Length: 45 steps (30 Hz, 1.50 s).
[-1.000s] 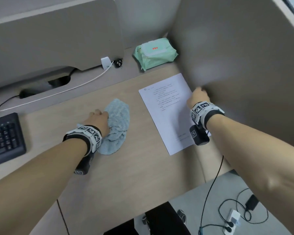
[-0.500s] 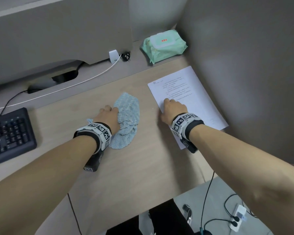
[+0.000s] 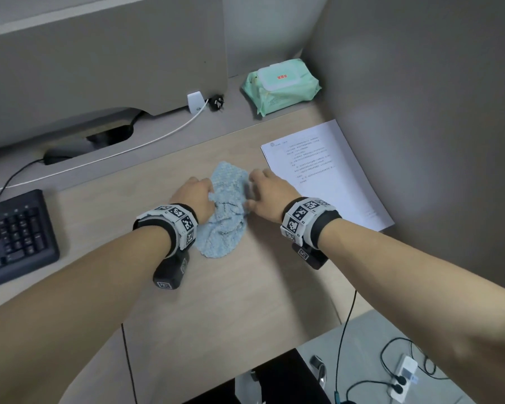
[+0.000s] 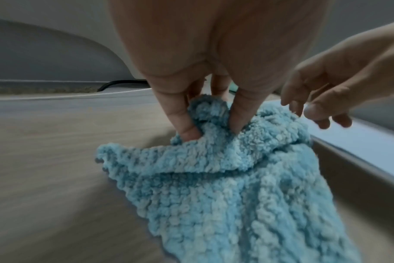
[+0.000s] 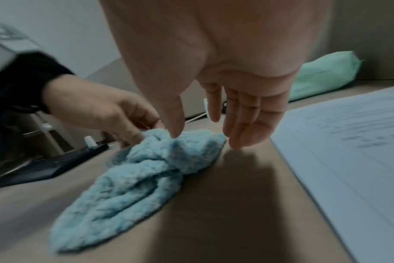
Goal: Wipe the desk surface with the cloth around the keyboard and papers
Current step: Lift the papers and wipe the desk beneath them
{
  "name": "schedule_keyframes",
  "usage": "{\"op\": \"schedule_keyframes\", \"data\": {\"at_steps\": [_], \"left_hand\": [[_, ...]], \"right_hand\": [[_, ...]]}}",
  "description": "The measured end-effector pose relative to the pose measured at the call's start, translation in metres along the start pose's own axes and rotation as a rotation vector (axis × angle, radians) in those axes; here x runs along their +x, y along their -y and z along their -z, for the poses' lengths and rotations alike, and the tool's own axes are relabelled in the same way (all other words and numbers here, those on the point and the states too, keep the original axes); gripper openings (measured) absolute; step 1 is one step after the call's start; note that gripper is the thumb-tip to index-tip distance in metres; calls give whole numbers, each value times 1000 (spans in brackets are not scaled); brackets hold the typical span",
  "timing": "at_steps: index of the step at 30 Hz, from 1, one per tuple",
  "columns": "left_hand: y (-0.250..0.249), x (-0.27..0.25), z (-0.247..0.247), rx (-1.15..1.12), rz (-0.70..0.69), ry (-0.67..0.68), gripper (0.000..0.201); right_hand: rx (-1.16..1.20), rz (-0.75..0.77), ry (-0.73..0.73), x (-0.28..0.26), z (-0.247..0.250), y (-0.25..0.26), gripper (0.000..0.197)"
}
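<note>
A fluffy light-blue cloth (image 3: 226,211) lies bunched on the wooden desk (image 3: 216,301), between my hands. My left hand (image 3: 194,196) pinches a fold of the cloth (image 4: 214,160) between thumb and fingers (image 4: 182,122). My right hand (image 3: 267,192) hovers at the cloth's right edge with its fingers (image 5: 243,122) straight and holds nothing; its thumb tip is just over the cloth (image 5: 146,172). Right of the cloth lie the white printed papers (image 3: 330,176). The black keyboard (image 3: 12,237) sits at the far left.
A green pack of wet wipes (image 3: 280,84) lies at the back right. A white cable (image 3: 114,154) and a black plug (image 3: 216,102) run along the rear ledge. A grey partition (image 3: 420,126) walls the right side. Cables and a power strip (image 3: 403,380) lie on the floor.
My right hand left the papers and moved left to the cloth's right edge. The papers now lie further right against the partition. My left hand stayed on the cloth.
</note>
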<state>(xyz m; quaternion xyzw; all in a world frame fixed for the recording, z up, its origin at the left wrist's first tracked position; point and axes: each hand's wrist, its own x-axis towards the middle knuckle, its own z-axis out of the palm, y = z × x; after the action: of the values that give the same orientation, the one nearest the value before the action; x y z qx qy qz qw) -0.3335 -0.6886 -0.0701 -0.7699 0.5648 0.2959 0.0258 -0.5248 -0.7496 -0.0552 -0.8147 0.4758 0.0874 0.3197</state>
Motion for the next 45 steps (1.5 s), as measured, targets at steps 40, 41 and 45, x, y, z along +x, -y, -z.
{"op": "schedule_keyframes", "data": {"at_steps": [40,41,45], "left_hand": [[162,-19,29,54,505,-3,66],[161,-19,29,57,509,-7,66],[161,-20,30,68,504,-4,71]], "right_hand": [[-485,122,-21,139,-44,97,82],[-496,210,11,128,-52,100,81],[-481,264,36,123,-27,80,74]]}}
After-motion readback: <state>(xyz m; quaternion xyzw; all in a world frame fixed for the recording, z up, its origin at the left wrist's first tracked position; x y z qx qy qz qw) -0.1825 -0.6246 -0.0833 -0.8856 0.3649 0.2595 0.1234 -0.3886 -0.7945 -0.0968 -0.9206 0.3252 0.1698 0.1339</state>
